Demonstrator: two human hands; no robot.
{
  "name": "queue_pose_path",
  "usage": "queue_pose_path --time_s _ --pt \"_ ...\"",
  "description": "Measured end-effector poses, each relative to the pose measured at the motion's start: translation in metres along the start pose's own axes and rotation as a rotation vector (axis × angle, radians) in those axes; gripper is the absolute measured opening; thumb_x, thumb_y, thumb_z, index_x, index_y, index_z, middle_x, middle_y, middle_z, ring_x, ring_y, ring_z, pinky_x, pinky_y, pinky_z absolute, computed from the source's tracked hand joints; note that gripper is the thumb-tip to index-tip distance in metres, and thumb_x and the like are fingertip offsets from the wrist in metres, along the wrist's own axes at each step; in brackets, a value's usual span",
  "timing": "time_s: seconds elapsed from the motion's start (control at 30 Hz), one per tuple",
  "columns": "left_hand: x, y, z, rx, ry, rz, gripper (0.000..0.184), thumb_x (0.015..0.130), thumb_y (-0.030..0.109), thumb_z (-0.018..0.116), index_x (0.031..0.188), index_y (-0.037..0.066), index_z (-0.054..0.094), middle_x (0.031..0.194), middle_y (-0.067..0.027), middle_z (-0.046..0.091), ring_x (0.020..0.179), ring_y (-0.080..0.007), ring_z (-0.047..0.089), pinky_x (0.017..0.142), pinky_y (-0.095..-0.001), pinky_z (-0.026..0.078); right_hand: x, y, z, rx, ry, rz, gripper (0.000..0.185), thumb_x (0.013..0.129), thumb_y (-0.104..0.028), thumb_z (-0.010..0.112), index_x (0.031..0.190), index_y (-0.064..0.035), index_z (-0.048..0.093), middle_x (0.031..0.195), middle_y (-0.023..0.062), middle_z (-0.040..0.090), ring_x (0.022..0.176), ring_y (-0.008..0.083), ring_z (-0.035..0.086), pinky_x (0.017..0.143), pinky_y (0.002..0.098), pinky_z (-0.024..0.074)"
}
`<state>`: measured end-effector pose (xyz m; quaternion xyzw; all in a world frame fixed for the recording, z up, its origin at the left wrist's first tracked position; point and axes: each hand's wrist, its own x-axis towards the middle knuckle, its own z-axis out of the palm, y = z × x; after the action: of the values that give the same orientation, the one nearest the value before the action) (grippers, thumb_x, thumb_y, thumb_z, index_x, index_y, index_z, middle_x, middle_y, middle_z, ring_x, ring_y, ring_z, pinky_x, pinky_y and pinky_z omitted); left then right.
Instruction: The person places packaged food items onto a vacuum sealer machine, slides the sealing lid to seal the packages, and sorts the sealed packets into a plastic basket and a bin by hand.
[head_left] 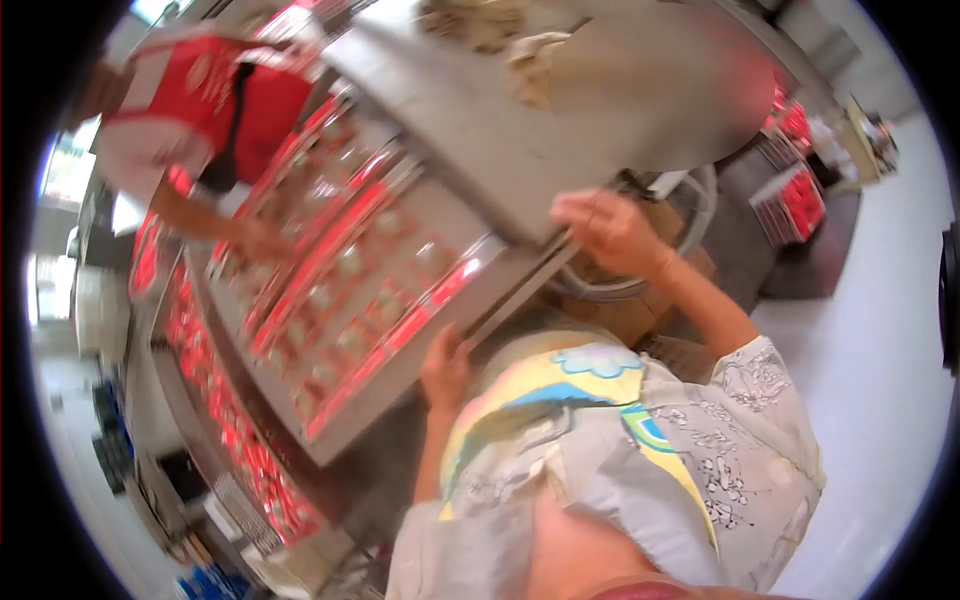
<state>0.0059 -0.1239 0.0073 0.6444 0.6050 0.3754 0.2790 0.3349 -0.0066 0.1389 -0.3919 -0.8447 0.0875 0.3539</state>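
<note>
Two shallow red-edged trays of small clear-wrapped pieces, the nearer [440,300] and the farther [318,237], lie side by side on the grey metal bench [325,450].
The nearer tray lies beyond the left hand [445,372], its long axis along the bench's front edge; the right hand [598,225] is farther off, near that edge. Blur hides whether either hand's fingers are apart or clamped; the pieces cannot be counted. One co-worker's hand [262,240] reaches over the farther tray.

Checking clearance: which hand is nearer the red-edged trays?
The left hand is at the table edge, beside the red-edged trays; the right hand is farther, by the corner.
</note>
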Motion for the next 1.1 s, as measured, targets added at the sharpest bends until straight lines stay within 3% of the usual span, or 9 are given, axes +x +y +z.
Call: queue_pose_path --time_s 0.07,0.27,0.47,0.53,0.63,0.67,0.8,0.93,1.1 --pt "-0.004 -0.001 0.010 0.005 -0.015 -0.120 0.029 0.082 0.010 0.067 0.110 0.006 0.063 0.087 -0.0114 0.067 0.078 -0.0243 0.066 0.070 -0.0333 0.052 -0.022 0.053 -0.060 -0.206 0.187 0.144 0.027 0.082 -0.002 0.059 0.108 -0.0047 0.061 0.109 0.0119 0.063 0.099 0.0311 0.060 0.086 0.0383 0.0500" --pt "-0.006 0.018 0.050 0.016 -0.112 -0.221 0.029 0.080 0.013 0.070 0.108 0.007 0.064 0.088 -0.0103 0.068 0.076 -0.0216 0.066 0.070 -0.0324 0.052 -0.077 0.191 -0.181 -0.771 0.016 0.273 0.050 0.075 0.006 0.053 0.123 -0.0078 0.053 0.121 0.0109 0.055 0.117 0.0294 0.049 0.102 0.0391 0.0374" --pt "-0.012 0.032 0.065 -0.009 -0.160 -0.156 0.028 0.082 0.006 0.070 0.109 0.004 0.064 0.084 -0.0035 0.065 0.076 -0.0081 0.059 0.068 -0.0230 0.049 -0.089 0.300 -0.202 -0.802 -0.172 0.318 0.046 0.074 0.006 0.047 0.116 -0.0065 0.057 0.123 0.0128 0.055 0.122 0.0303 0.047 0.105 0.0385 0.0362" --pt "-0.006 0.070 0.054 0.043 -0.183 -0.251 0.028 0.081 0.009 0.070 0.109 0.005 0.064 0.089 -0.0066 0.067 0.079 -0.0104 0.062 0.072 -0.0254 0.050 -0.074 0.310 -0.198 -0.756 -0.199 0.457 0.033 0.073 0.004 0.049 0.103 -0.0033 0.060 0.107 0.0142 0.058 0.113 0.0323 0.051 0.103 0.0398 0.0373" --pt "-0.013 0.084 0.054 0.039 -0.182 -0.371 0.029 0.082 0.017 0.068 0.109 0.007 0.064 0.098 -0.0118 0.068 0.090 -0.0222 0.065 0.079 -0.0327 0.051 -0.075 0.317 -0.194 -0.739 -0.106 0.190 0.018 0.072 0.000 0.049 0.088 -0.0029 0.057 0.090 0.0159 0.053 0.098 0.0357 0.051 0.100 0.0448 0.0370" --pt "-0.016 0.084 0.054 0.027 -0.189 -0.403 0.030 0.082 0.018 0.067 0.110 0.007 0.064 0.101 -0.0131 0.068 0.093 -0.0265 0.066 0.081 -0.0353 0.052 -0.075 0.319 -0.194 -0.704 -0.166 0.297 0.016 0.071 -0.001 0.050 0.086 -0.0032 0.056 0.087 0.0158 0.052 0.094 0.0366 0.051 0.100 0.0471 0.0363" --pt "-0.020 0.097 0.047 0.008 -0.179 -0.443 0.031 0.081 0.019 0.068 0.110 0.008 0.065 0.107 -0.0124 0.066 0.097 -0.0270 0.065 0.084 -0.0354 0.051 -0.078 0.320 -0.186 -0.724 -0.065 0.231 0.007 0.072 -0.003 0.052 0.078 -0.0036 0.051 0.082 0.0161 0.049 0.088 0.0377 0.050 0.099 0.0497 0.0371" --pt "-0.020 0.096 0.036 0.121 -0.197 -0.283 0.032 0.082 0.020 0.066 0.112 0.007 0.063 0.107 -0.0134 0.066 0.097 -0.0306 0.063 0.085 -0.0375 0.050 -0.076 0.318 -0.188 -0.750 -0.068 0.237 0.008 0.080 -0.010 0.048 0.076 -0.0031 0.048 0.081 0.0161 0.049 0.086 0.0365 0.050 0.086 0.0451 0.0395" --pt "0.016 0.095 0.028 0.111 -0.130 -0.059 0.030 0.084 0.020 0.064 0.111 0.008 0.060 0.097 -0.0142 0.065 0.090 -0.0347 0.061 0.077 -0.0423 0.050 -0.084 0.333 -0.186 -0.796 -0.102 0.221 0.008 0.079 -0.005 0.044 0.081 -0.0035 0.051 0.085 0.0155 0.051 0.093 0.0351 0.051 0.091 0.0456 0.0386"
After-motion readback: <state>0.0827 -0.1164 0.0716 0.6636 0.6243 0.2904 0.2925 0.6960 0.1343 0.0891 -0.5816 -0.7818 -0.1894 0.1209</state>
